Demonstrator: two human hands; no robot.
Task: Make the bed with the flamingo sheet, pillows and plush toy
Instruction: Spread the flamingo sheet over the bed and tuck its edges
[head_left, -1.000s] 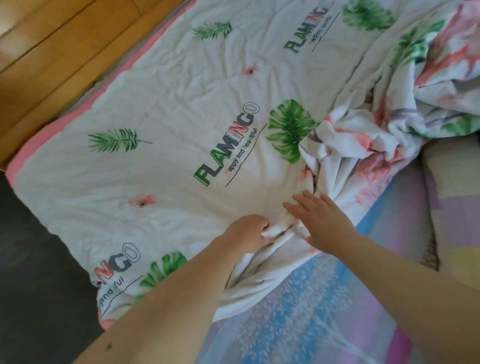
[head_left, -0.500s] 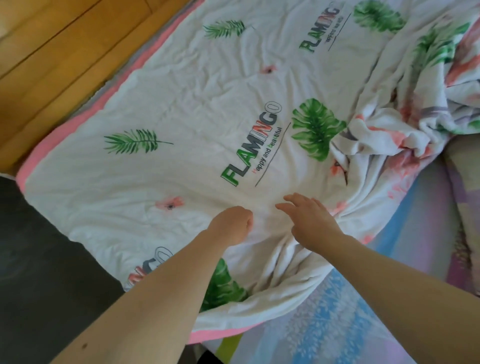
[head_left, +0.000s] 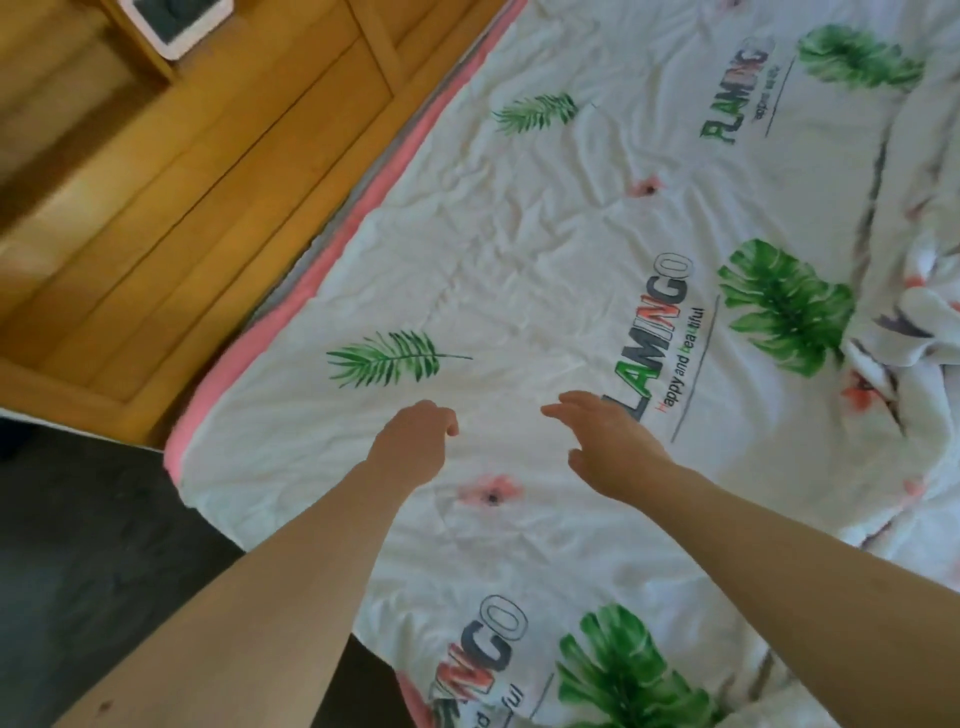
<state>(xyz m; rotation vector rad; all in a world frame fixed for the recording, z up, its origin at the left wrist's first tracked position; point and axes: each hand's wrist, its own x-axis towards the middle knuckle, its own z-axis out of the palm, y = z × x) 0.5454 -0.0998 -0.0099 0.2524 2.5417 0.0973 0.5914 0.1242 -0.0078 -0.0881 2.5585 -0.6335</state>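
Note:
The flamingo sheet (head_left: 545, 270) is white with green leaves, pink flowers, "FLAMINGO" lettering and a pink border. It lies spread and creased over the bed, with a bunched heap (head_left: 924, 312) at the right edge. My left hand (head_left: 415, 441) hovers over the flat part with its fingers curled and no fabric visible in it. My right hand (head_left: 608, 441) is beside it, fingers straight and spread just above or on the sheet near the lettering. No pillows or plush toy are in view.
Wooden panelling (head_left: 156, 182) runs along the bed's left side. A dark floor (head_left: 78, 545) lies at the lower left. A white device with a dark screen (head_left: 176, 21) sits at the top left.
My left hand has let go of the fold it gripped. Both hands have moved left, away from the bunched heap, and the sheet now covers the striped bedding seen before.

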